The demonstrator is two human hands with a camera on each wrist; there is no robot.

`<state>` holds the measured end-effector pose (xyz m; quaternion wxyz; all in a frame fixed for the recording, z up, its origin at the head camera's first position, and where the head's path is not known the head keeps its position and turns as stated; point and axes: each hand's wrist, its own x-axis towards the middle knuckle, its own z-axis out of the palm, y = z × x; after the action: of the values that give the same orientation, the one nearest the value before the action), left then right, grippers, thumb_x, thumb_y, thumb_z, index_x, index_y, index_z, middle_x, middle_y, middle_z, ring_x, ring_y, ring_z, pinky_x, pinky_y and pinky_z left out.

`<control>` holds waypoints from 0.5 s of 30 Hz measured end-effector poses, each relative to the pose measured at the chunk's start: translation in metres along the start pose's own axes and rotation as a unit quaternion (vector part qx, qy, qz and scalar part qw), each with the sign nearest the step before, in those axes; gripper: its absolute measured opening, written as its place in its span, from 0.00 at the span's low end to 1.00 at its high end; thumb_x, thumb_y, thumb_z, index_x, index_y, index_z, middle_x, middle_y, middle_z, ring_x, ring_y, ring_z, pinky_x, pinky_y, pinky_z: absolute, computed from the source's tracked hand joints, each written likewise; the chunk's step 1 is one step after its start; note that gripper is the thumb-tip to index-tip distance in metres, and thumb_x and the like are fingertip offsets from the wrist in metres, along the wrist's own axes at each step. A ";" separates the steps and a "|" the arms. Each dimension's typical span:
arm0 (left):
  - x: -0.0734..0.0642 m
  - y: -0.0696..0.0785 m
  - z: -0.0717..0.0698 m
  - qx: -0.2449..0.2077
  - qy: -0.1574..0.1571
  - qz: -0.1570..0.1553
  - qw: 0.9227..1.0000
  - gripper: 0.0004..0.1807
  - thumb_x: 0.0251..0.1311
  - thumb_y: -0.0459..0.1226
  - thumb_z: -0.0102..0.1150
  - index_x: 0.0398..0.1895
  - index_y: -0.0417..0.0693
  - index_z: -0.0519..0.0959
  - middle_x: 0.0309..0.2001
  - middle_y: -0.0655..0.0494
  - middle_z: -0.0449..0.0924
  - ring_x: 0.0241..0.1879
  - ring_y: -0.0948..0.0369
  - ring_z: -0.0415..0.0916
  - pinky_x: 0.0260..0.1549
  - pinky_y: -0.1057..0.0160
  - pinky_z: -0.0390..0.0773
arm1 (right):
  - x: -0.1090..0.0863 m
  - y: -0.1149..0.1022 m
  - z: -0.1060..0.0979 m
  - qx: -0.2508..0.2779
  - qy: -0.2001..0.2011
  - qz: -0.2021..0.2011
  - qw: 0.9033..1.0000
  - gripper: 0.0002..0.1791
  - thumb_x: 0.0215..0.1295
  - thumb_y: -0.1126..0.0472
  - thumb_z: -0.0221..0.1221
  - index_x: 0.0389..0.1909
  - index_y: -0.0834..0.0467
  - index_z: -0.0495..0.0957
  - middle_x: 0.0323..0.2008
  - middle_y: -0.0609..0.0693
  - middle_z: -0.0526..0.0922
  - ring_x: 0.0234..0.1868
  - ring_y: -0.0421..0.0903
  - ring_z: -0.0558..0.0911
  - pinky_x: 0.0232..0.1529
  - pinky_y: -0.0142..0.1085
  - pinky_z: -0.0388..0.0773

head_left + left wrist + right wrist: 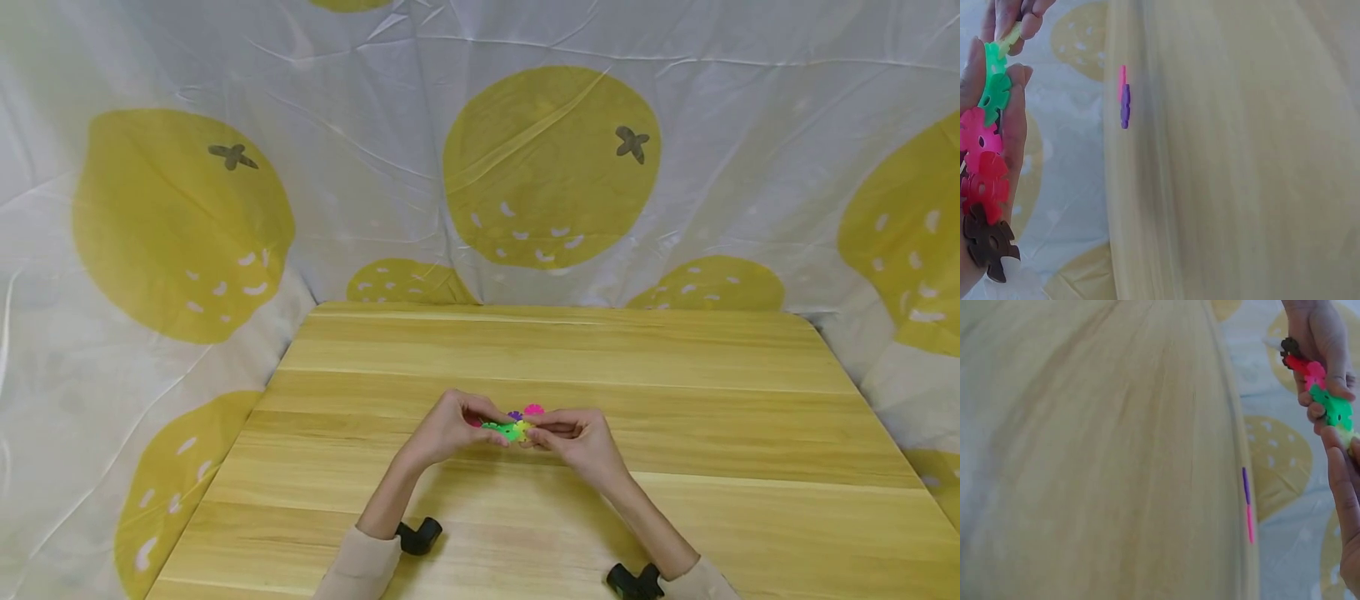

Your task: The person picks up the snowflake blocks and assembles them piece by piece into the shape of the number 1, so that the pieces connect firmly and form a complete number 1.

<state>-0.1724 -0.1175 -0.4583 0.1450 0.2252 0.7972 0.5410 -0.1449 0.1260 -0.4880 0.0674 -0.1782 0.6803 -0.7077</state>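
Observation:
My left hand (pixel 444 432) grips a chain of linked plastic snowflake discs, pinching it at a green disc (pixel 996 94). From there the chain runs back along the palm through a pink disc (pixel 980 139), a red disc (pixel 986 186) and a dark brown disc (pixel 991 240) to a white disc (pixel 1017 278). At the other end a pale yellow disc (pixel 522 429) joins the green part, and my right hand (pixel 588 446) pinches it between thumb and fingers. Both hands are raised near the table's middle, fingertips close together.
Beyond the hands, a purple disc (pixel 514 415) and a bright pink disc (pixel 534 409) lie on the wooden table (pixel 712 417), touching or overlapping end to end. Black wrist mounts (pixel 420 536) sit beside the sleeves. A lemon-print curtain (pixel 360 167) hangs behind the table.

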 end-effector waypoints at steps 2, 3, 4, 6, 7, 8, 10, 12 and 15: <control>-0.002 -0.002 -0.002 -0.011 -0.005 -0.010 1.000 0.13 0.54 0.35 0.78 0.43 0.42 0.91 0.42 0.47 0.91 0.31 0.66 0.77 0.31 0.66 0.81 | 0.000 0.000 0.001 -0.002 -0.007 -0.005 1.000 0.13 0.68 0.70 0.66 0.49 0.73 0.85 0.44 0.71 0.88 0.39 0.53 0.92 0.42 0.45 0.88; -0.003 -0.003 -0.002 -0.017 -0.008 -0.014 1.000 0.13 0.55 0.35 0.77 0.43 0.43 0.91 0.43 0.47 0.91 0.32 0.65 0.79 0.34 0.61 0.84 | 0.000 0.000 0.002 -0.004 -0.011 -0.008 1.000 0.13 0.68 0.70 0.65 0.50 0.72 0.85 0.44 0.71 0.88 0.39 0.55 0.92 0.43 0.45 0.88; -0.004 -0.003 -0.003 -0.024 -0.012 -0.017 1.000 0.13 0.56 0.34 0.76 0.44 0.42 0.90 0.44 0.46 0.91 0.34 0.64 0.82 0.37 0.56 0.86 | 0.001 0.000 0.002 -0.006 -0.013 -0.007 1.000 0.13 0.68 0.69 0.65 0.51 0.71 0.85 0.45 0.70 0.88 0.40 0.57 0.91 0.43 0.45 0.88; -0.006 -0.002 -0.004 -0.029 -0.017 -0.022 0.999 0.12 0.57 0.33 0.76 0.45 0.43 0.90 0.45 0.46 0.91 0.37 0.63 0.85 0.41 0.49 0.87 | 0.001 0.000 0.003 -0.008 -0.016 -0.002 1.000 0.13 0.69 0.68 0.65 0.52 0.69 0.85 0.46 0.69 0.88 0.40 0.60 0.91 0.43 0.46 0.87; -0.006 -0.001 -0.005 -0.028 -0.020 -0.023 0.999 0.12 0.57 0.33 0.75 0.45 0.43 0.90 0.46 0.46 0.91 0.39 0.62 0.86 0.42 0.48 0.87 | 0.001 0.001 0.004 -0.006 -0.017 0.000 1.000 0.14 0.70 0.68 0.65 0.53 0.69 0.85 0.47 0.70 0.88 0.41 0.60 0.91 0.44 0.46 0.87; -0.006 -0.001 -0.005 -0.024 -0.023 -0.021 0.999 0.12 0.58 0.34 0.75 0.46 0.43 0.90 0.46 0.45 0.90 0.40 0.62 0.86 0.43 0.48 0.87 | 0.001 0.001 0.004 -0.002 -0.019 0.004 1.000 0.14 0.70 0.67 0.64 0.53 0.69 0.85 0.48 0.70 0.87 0.41 0.59 0.91 0.44 0.46 0.87; -0.006 -0.001 -0.006 -0.015 -0.029 -0.016 0.999 0.13 0.59 0.34 0.75 0.47 0.42 0.89 0.47 0.44 0.90 0.41 0.62 0.86 0.43 0.50 0.87 | 0.000 0.001 0.003 0.009 -0.022 0.017 1.000 0.15 0.71 0.67 0.64 0.55 0.70 0.84 0.50 0.71 0.85 0.41 0.57 0.91 0.45 0.45 0.87; -0.006 -0.002 -0.006 -0.004 -0.036 -0.012 0.999 0.13 0.60 0.36 0.74 0.47 0.41 0.89 0.48 0.44 0.90 0.42 0.63 0.85 0.42 0.55 0.87 | 0.000 0.001 0.003 0.022 -0.028 0.028 0.999 0.16 0.71 0.67 0.63 0.56 0.71 0.82 0.51 0.72 0.83 0.41 0.54 0.92 0.46 0.44 0.87; -0.006 -0.004 -0.006 0.003 -0.044 -0.012 0.999 0.14 0.61 0.36 0.73 0.49 0.41 0.88 0.48 0.43 0.89 0.43 0.59 0.85 0.42 0.56 0.87 | 0.000 0.002 0.002 0.040 -0.030 0.046 0.998 0.17 0.72 0.68 0.62 0.57 0.73 0.80 0.50 0.70 0.82 0.41 0.49 0.92 0.46 0.43 0.87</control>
<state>-0.1714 -0.1266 -0.4600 0.1858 0.2397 0.7944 0.5262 -0.1448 0.1240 -0.4894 0.1274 -0.1655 0.6567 -0.7247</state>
